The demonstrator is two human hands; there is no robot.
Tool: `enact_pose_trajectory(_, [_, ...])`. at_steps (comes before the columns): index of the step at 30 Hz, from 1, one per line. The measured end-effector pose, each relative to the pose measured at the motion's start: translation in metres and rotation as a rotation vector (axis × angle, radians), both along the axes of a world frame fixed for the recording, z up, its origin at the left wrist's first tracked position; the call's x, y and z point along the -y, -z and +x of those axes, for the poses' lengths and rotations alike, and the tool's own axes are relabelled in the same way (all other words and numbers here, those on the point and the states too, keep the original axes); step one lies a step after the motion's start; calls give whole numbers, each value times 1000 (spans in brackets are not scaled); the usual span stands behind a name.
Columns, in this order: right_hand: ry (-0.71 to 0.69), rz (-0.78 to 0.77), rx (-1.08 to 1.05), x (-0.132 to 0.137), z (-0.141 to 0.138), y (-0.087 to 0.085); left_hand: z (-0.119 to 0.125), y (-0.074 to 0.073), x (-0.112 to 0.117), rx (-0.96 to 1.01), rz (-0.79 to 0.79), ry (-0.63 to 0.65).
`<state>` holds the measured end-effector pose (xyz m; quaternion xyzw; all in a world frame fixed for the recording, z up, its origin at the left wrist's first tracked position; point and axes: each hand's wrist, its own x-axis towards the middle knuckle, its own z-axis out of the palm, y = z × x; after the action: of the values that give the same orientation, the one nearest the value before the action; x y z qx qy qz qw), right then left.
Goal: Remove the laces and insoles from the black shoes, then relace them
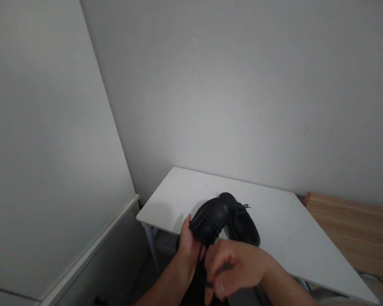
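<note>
A black lace-up shoe (pixel 213 214) is tilted over the near edge of the table, gripped along its side by my left hand (pixel 188 245). My right hand (pixel 234 265) is closed in a pinch just in front of that shoe, on a dark shoelace (pixel 201 252) that runs down from it. Part of the lace is hidden by my fingers. Behind and to the right, a second black shoe (pixel 245 225) rests on the tabletop, its lace tied with the loops sticking out. The two shoes overlap in the view.
The white table (pixel 281 221) stands against a grey wall (pixel 226 106). A white panel with a ledge (pixel 92 250) rises on the left. At the right, a wood-grain surface (pixel 351 229) sits beside the table, with cables below it.
</note>
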<state>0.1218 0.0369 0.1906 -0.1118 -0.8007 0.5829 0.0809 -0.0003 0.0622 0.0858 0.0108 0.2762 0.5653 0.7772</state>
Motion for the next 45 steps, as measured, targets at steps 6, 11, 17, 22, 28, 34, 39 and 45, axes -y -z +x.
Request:
enact_pose_trajectory(6, [-226,144,-12,13,21,-18,7,-3,-1,130,-20,-61])
enact_pose_trajectory(11, [530,367,114,-17,29,-1,10,-10,8,169,4,-121])
enact_pose_trajectory(17, [941,934,677,-23,0,46,14,-11,12,157,3,-163])
enact_pose_trajectory(22, [1028,922,671,-15,-9,50,18,-16,17,132,2,-176])
enact_pose_trajectory(28, [977,147,257,-20,-13,53,19,-12,15,103,23,-155])
enact_pose_trajectory(34, [856,-80,24,1,1,1,13,-14,9,106,18,-166])
enact_pose_trajectory(39, [883,5,-195,20,30,-42,15,-22,11,111,24,-150])
enact_pose_trajectory(45, [716,-111,-22,40,41,-53,8,-20,4,122,6,-166])
